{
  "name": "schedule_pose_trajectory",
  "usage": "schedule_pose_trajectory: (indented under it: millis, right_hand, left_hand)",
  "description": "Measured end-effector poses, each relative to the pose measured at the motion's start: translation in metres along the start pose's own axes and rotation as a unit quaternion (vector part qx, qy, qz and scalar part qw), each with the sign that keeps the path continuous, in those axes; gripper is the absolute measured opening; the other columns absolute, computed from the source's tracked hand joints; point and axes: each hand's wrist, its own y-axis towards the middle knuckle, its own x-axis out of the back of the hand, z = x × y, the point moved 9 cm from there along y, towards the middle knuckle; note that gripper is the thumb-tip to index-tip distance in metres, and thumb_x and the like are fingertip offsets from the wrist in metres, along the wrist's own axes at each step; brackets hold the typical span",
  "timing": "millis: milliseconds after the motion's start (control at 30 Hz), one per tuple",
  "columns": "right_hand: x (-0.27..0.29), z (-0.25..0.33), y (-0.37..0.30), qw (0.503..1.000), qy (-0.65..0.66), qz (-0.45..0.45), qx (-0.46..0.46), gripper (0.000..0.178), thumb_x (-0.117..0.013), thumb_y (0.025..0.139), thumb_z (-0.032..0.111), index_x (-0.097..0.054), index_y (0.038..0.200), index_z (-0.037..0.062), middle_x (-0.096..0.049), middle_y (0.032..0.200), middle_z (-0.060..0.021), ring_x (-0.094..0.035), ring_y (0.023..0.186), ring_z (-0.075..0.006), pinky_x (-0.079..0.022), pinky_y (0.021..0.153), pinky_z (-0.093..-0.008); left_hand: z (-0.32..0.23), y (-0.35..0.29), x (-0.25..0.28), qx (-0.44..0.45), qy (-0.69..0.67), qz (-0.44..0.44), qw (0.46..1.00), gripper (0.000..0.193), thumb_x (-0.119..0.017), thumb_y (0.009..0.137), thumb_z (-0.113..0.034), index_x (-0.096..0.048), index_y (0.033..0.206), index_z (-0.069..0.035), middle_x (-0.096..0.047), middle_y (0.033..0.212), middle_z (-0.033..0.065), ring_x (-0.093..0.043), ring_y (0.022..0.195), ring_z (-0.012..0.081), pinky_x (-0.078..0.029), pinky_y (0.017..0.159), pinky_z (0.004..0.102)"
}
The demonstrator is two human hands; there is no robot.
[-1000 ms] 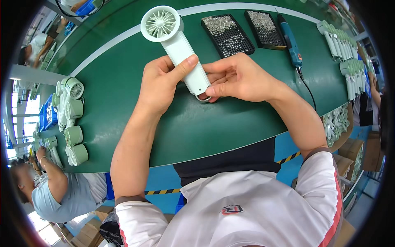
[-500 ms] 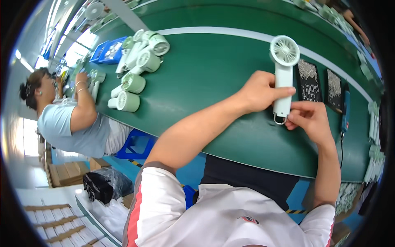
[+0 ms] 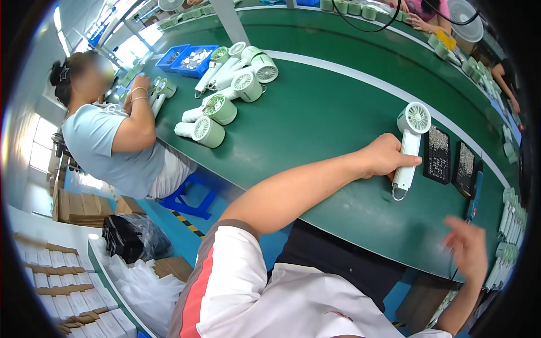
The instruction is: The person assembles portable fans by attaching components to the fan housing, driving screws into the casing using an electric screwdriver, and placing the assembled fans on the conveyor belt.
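My left hand (image 3: 389, 156) is closed round the white handle of a handheld fan (image 3: 413, 143). The fan's round grille head points away from me, and a wire loop hangs at the handle's lower end. To the right, my right hand (image 3: 469, 248) is lifted near the bench's front edge. Its fingers look apart and hold nothing, though motion smears them a little. Beyond it lies a teal electric screwdriver (image 3: 475, 194) with a cord. Two black trays, a left one (image 3: 438, 173) and a right one (image 3: 461, 185), hold many small metal screws beside the fan.
Several pale green and white fans (image 3: 208, 132) lie on the green bench (image 3: 315, 118) to the left. Blue bins (image 3: 194, 62) with small parts stand behind them. A co-worker (image 3: 110, 132) sits at the left. More fans (image 3: 506, 265) line the right edge.
My right hand has left the fan's lower end and moved right and toward me. My left hand still holds the fan. The whole view has shifted.
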Motion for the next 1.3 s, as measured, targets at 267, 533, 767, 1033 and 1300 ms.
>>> schedule_pose_trajectory:
  millis: [267, 533, 767, 1033, 1300]
  right_hand:
    - [0.066, -0.183, -0.019, 0.847, -0.501, -0.176, 0.029, 0.054, -0.053, 0.091, 0.0, -0.052, 0.146, 0.0023, -0.049, 0.154, -0.0188, -0.046, 0.144, -0.0367, -0.037, 0.12, -0.0468]
    - [0.066, -0.178, 0.029, 0.872, -0.439, -0.174, 0.13, 0.039, -0.054, 0.089, 0.007, -0.058, 0.127, -0.0017, -0.06, 0.136, -0.0191, -0.057, 0.129, -0.0359, -0.044, 0.111, -0.0457]
    - [0.042, -0.165, 0.037, 0.842, -0.477, -0.135, 0.214, 0.045, -0.053, 0.095, 0.01, -0.054, 0.139, 0.0016, -0.059, 0.142, -0.017, -0.055, 0.134, -0.0344, -0.044, 0.113, -0.0478]
    - [0.051, -0.173, 0.051, 0.849, -0.453, -0.119, 0.247, 0.049, -0.057, 0.092, 0.007, -0.054, 0.14, 0.0002, -0.061, 0.139, -0.0179, -0.057, 0.132, -0.0358, -0.046, 0.111, -0.0479]
    - [0.105, -0.185, -0.031, 0.815, -0.12, -0.545, 0.156, 0.04, -0.06, 0.098, 0.005, -0.052, 0.136, -0.0027, -0.067, 0.129, -0.013, -0.061, 0.122, -0.0261, -0.044, 0.11, -0.0433]
  left_hand:
    - [0.009, 0.004, -0.016, 0.044, 0.055, 0.038, 0.997, 0.044, -0.08, 0.092, -0.03, -0.072, 0.102, 0.013, -0.074, 0.092, 0.0174, -0.076, 0.079, 0.0245, -0.064, 0.065, 0.0345]
    - [0.015, -0.004, 0.005, 0.067, 0.052, -0.003, 0.996, 0.043, -0.076, 0.095, -0.032, -0.071, 0.105, 0.009, -0.075, 0.093, 0.0138, -0.075, 0.08, 0.0201, -0.062, 0.07, 0.0322]
    - [0.016, 0.003, -0.006, 0.09, 0.082, -0.008, 0.993, 0.038, -0.077, 0.096, -0.032, -0.072, 0.101, 0.006, -0.075, 0.092, 0.0122, -0.074, 0.078, 0.0181, -0.061, 0.07, 0.0295]
    - [0.017, -0.001, -0.003, 0.089, 0.074, -0.004, 0.993, 0.039, -0.077, 0.095, -0.032, -0.072, 0.101, 0.006, -0.075, 0.092, 0.0126, -0.075, 0.08, 0.0185, -0.061, 0.072, 0.0299]
    - [0.007, 0.001, -0.013, 0.083, 0.077, 0.002, 0.994, 0.045, -0.079, 0.093, -0.031, -0.07, 0.104, 0.012, -0.074, 0.094, 0.0173, -0.075, 0.082, 0.0212, -0.064, 0.073, 0.0334]
